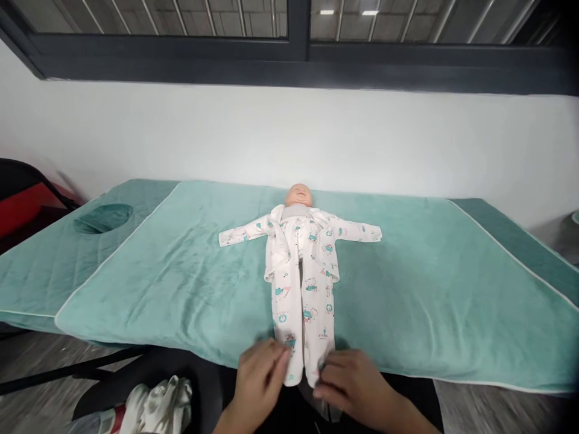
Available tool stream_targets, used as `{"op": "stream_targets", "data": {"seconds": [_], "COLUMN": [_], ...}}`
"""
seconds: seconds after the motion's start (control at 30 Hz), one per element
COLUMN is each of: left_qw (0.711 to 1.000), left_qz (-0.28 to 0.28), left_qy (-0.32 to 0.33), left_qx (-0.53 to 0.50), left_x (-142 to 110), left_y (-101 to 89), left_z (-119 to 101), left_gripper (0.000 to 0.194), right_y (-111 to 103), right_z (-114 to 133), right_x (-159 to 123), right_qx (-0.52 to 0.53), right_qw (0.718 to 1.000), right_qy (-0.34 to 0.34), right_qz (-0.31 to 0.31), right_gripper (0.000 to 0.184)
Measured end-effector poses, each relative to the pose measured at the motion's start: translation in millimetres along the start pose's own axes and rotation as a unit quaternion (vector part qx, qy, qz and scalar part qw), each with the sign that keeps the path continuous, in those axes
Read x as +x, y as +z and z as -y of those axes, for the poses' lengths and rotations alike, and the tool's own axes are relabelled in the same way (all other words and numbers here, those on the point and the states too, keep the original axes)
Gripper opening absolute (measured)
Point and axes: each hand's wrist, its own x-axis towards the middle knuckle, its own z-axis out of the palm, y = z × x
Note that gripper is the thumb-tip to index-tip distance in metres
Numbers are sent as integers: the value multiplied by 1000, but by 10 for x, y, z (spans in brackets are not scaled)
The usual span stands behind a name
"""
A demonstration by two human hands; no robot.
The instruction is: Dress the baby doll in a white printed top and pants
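Note:
A baby doll (298, 195) lies on its back on a teal towel (407, 289), head toward the wall, arms spread. It wears a white printed sleepsuit (302, 265), open at the chest. My left hand (260, 377) rests at the end of the suit's left leg near the towel's front edge, fingers curled against the cloth. My right hand (350, 380) pinches the end of the other leg. Both legs hang slightly over the edge.
The towel covers a padded table (40, 265) with a face hole (103, 217) at the left. A white wall and dark window frame stand behind. A black chair with crumpled cloth (158, 401) sits below at the front left. A red and black object (22, 202) is far left.

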Motion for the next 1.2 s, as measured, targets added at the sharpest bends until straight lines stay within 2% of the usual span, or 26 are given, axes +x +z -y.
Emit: {"op": "stream_targets", "data": {"seconds": [0.07,0.1,0.2,0.27,0.3,0.33,0.4,0.47,0.53,0.6,0.67,0.73,0.77,0.8,0.83,0.87,0.93,0.97,1.0,1.07,1.13,1.2], "left_qw": [996,991,968,961,960,958,960,972,988,998,999,988,980,974,974,978,980,976,974,974,977,976], "left_qz": [3,0,-40,-36,-19,-2,28,29,6,-3,45,142,184,204,192,150,23,-25,-44,-39,-11,11], "left_qy": [-82,-131,-244,-273,-281,-286,-277,-229,-148,-64,2,36,32,12,-22,-66,-155,-187,-207,-217,-212,-213], "left_qx": [-25,-28,-41,-23,-13,1,24,37,37,29,4,-42,-69,-97,-119,-132,-125,-104,-79,-45,-31,-34], "left_x": [254,430,1052,1430,1580,1697,1840,1884,1867,1812,1738,1670,1651,1651,1675,1729,1925,2061,2211,2518,2775,2948], "left_y": [-94,-136,-184,-136,-93,-44,53,123,159,169,162,136,116,91,67,45,30,43,71,165,285,396], "left_z": [141,222,449,546,572,582,558,480,362,236,149,140,172,227,304,398,619,733,842,1022,1134,1181], "left_gripper": [18,20,34,42,45,44,33,17,15,18,19,19,19,18,17,17,21,24,25,29,29,25], "right_y": [-257,-416,-881,-1098,-1167,-1211,-1244,-1246,-1256,-1282,-1312,-1338,-1352,-1366,-1382,-1396,-1413,-1414,-1412,-1406,-1422,-1458], "right_z": [-84,-144,-379,-543,-616,-676,-752,-768,-737,-683,-636,-629,-649,-684,-732,-790,-913,-971,-1022,-1104,-1169,-1228], "right_x": [116,221,701,1090,1276,1444,1703,1843,1875,1829,1746,1669,1648,1646,1669,1717,1888,2001,2122,2355,2532,2637], "right_qx": [38,50,16,-25,-43,-55,-75,-83,-42,48,120,147,153,155,152,139,83,46,9,-55,-94,-83], "right_qw": [997,993,967,949,940,935,936,938,946,957,964,973,975,974,972,967,949,942,939,939,939,945], "right_qy": [42,70,147,197,229,263,301,311,292,247,199,168,161,164,176,196,238,252,262,278,290,287], "right_qz": [-43,-85,-206,-246,-251,-230,-164,-128,-133,-145,-131,-62,-28,-17,-38,-87,-191,-217,-222,-194,-160,-135], "right_gripper": [28,25,22,30,32,34,35,28,17,15,17,18,19,22,26,29,33,34,35,34,29,27]}}
